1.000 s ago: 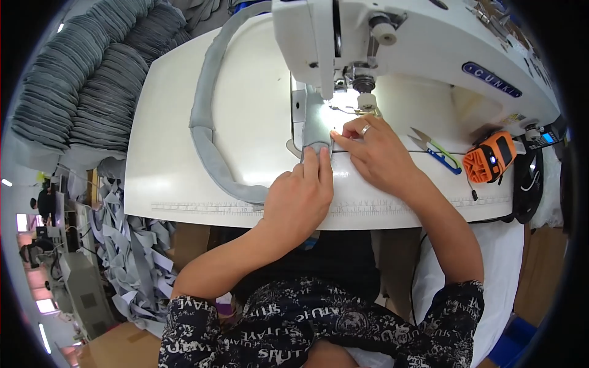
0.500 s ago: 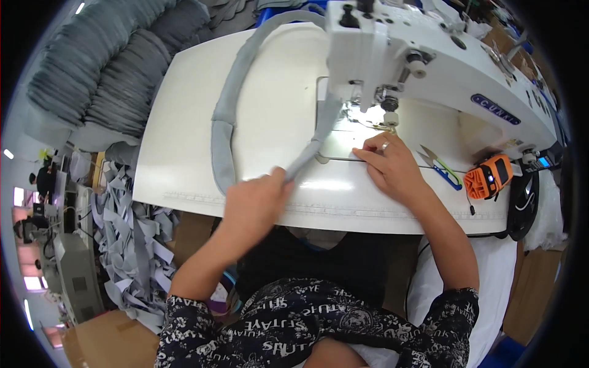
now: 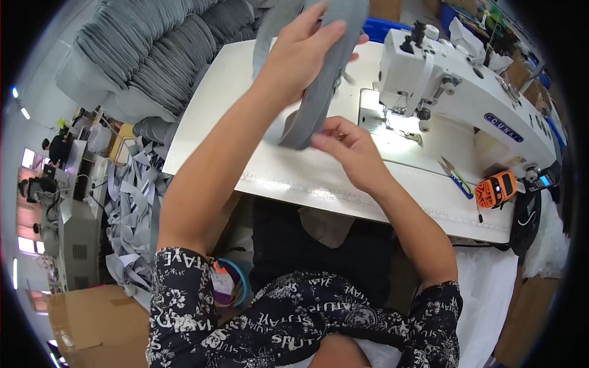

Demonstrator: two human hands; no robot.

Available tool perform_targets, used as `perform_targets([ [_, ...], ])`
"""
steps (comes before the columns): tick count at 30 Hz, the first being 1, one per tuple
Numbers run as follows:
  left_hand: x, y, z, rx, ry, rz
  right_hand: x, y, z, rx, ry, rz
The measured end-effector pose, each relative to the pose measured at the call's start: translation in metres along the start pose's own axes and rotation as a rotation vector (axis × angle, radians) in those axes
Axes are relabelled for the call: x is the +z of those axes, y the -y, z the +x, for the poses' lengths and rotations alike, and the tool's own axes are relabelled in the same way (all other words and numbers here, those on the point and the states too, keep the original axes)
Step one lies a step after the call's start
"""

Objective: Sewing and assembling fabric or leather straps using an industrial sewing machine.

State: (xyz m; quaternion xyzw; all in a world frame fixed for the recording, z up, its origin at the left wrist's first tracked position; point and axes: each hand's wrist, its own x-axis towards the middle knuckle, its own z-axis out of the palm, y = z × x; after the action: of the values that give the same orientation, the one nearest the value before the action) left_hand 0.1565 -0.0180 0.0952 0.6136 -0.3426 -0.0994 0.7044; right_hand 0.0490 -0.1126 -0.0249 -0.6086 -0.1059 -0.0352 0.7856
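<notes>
My left hand (image 3: pixel 297 64) holds a long grey fabric strip (image 3: pixel 328 73) aloft over the white table (image 3: pixel 208 122); part of it runs out of the top of the picture. My right hand (image 3: pixel 350 153) has its fingers closed at the strip's lower end, thumb against it. The white sewing machine (image 3: pixel 460 104) stands to the right of my hands, its lit needle area free of the strip. Green-and-blue scissors (image 3: pixel 457 181) lie on the table beside an orange device (image 3: pixel 494 190).
Tall piles of grey fabric pieces (image 3: pixel 138 67) are at the back left, grey scraps (image 3: pixel 132 214) hang below. A blue bin (image 3: pixel 386 30) is behind the table, a cardboard box (image 3: pixel 92 319) at the lower left, and another person (image 3: pixel 61 141) in the far left background.
My left hand has swept up and forward, lifting the strip off the table and out of the machine. My right hand has moved left from beside the needle to the strip's lower end.
</notes>
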Motion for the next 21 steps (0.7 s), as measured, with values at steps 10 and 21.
perform_targets([
  [10,-0.049,0.028,-0.125,-0.179,0.569,0.931,-0.077,0.019,-0.093,0.283,-0.364,-0.73],
  [21,-0.103,0.064,-0.169,0.046,0.328,1.319,-0.067,0.019,-0.152,-0.176,-0.224,-1.405],
])
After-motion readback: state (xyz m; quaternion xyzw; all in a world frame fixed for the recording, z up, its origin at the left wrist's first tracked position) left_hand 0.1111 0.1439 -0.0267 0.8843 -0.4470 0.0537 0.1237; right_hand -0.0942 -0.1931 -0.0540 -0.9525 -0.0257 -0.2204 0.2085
